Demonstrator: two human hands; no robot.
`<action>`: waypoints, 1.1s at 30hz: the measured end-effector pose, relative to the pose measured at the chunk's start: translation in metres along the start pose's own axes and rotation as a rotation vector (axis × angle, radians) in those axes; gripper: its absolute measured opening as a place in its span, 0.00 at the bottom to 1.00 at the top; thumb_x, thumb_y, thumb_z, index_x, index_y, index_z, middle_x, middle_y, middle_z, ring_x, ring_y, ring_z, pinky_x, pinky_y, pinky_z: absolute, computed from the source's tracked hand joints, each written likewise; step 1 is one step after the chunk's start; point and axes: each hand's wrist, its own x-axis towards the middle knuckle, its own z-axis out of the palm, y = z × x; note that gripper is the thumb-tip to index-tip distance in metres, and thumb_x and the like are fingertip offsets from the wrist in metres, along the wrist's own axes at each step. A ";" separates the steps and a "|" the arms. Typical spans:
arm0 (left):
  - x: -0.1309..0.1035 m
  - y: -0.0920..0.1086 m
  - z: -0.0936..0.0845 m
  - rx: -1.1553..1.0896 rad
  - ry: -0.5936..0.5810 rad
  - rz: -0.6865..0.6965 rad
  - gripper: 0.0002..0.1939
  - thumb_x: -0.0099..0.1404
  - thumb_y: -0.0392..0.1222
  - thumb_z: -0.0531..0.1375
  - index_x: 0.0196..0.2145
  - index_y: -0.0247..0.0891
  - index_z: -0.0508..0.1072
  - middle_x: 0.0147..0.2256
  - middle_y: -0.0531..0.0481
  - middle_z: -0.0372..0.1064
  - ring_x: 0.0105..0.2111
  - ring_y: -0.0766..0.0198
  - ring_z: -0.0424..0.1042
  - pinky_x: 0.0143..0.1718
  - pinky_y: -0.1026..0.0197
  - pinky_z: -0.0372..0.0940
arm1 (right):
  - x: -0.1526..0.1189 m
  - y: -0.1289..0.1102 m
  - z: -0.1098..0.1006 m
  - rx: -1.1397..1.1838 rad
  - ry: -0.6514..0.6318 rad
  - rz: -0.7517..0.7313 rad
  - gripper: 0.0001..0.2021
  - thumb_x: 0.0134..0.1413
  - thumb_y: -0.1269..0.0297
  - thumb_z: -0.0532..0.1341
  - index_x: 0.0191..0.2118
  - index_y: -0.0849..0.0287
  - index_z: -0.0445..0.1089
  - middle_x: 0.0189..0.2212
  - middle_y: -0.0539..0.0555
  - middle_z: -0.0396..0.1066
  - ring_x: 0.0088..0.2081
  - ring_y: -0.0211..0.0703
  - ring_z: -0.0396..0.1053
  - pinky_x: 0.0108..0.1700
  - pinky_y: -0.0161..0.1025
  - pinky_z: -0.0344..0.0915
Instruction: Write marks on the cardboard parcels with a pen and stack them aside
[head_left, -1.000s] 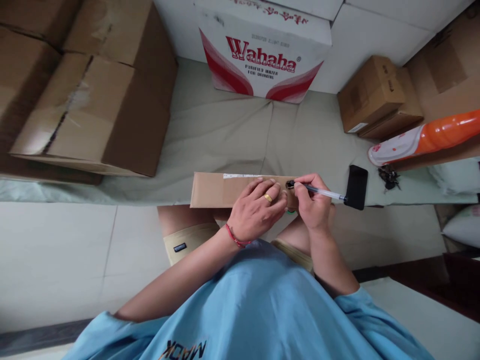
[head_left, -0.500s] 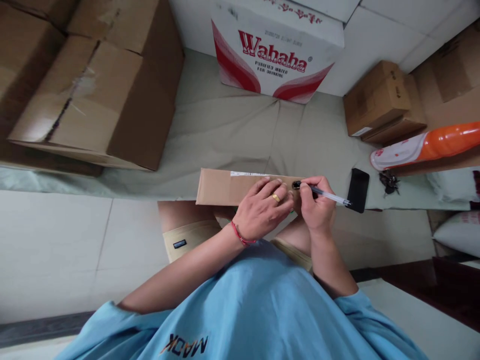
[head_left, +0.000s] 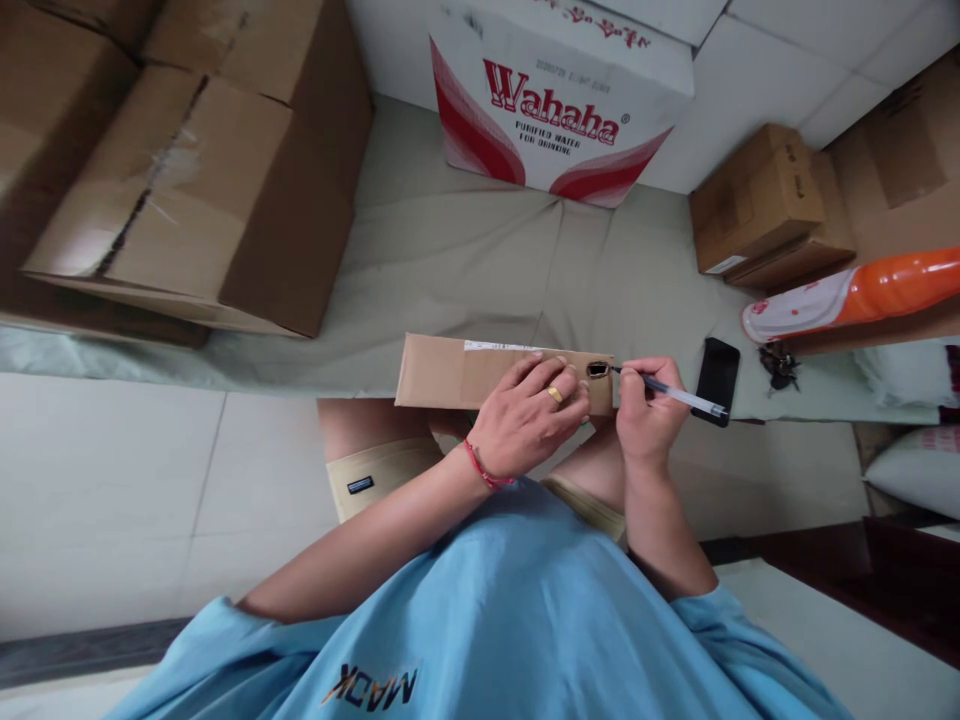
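The right hand [head_left: 649,412] pinches a clear plastic pen [head_left: 686,397], its dark tip beside a ragged hole [head_left: 598,370] in a long brown cardboard box [head_left: 439,372]. The left hand [head_left: 521,420] lies across the box, fingers close together (thumb hidden, so whether it grips cannot be told). The box is at the front edge of a pale green cloth [head_left: 450,250], left of a flat black phone [head_left: 718,378].
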 end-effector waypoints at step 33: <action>-0.003 -0.001 0.000 -0.047 -0.068 -0.014 0.09 0.77 0.42 0.63 0.52 0.42 0.80 0.52 0.44 0.81 0.58 0.52 0.78 0.66 0.46 0.70 | -0.002 -0.001 -0.004 0.062 -0.228 -0.009 0.05 0.61 0.63 0.62 0.34 0.55 0.72 0.24 0.45 0.68 0.26 0.37 0.65 0.33 0.37 0.66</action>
